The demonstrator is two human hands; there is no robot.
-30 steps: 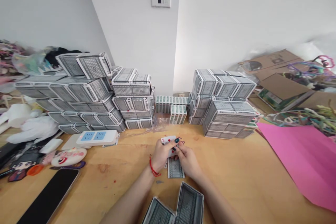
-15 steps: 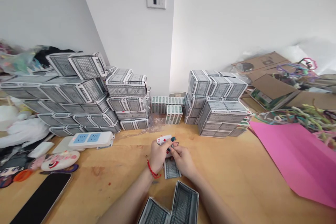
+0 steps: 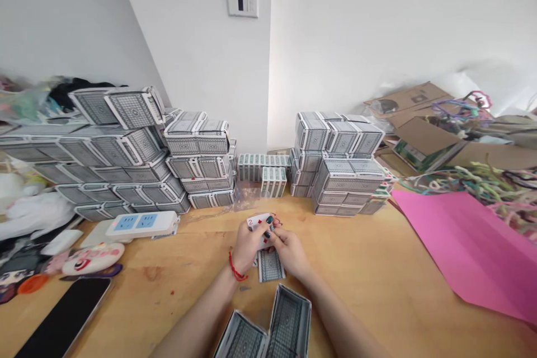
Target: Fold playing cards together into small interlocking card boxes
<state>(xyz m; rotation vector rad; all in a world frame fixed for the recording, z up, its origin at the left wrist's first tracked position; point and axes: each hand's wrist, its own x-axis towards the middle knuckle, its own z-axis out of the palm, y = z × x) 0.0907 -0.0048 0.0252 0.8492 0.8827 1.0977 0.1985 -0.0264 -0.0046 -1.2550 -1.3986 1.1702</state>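
Observation:
Both hands meet over the middle of the table. My left hand (image 3: pixel 248 242), with a red cord at the wrist, is closed on a playing card (image 3: pixel 254 221), a two of diamonds facing up. Against its lower right side, my right hand (image 3: pixel 292 253) is closed with its fingers on the cards too; the fingertips partly hide each other. Just below them, a patterned card piece (image 3: pixel 271 265) shows its grey back. Nearer to me stand two open boxes made of folded cards (image 3: pixel 290 319), between my forearms.
Stacked card boxes rise at the left (image 3: pixel 138 148) and right (image 3: pixel 350 179). Small card packs (image 3: pixel 274 181) stand at the back by the wall. A power strip (image 3: pixel 145 224), a phone (image 3: pixel 67 316) and a pink sheet (image 3: pixel 465 246) lie around, with cardboard boxes (image 3: pixel 428 142) at the far right.
The view has shifted slightly, so everything sits a little further left. My hands stay together on the cards, with the fingers slightly moved and the two of diamonds still showing.

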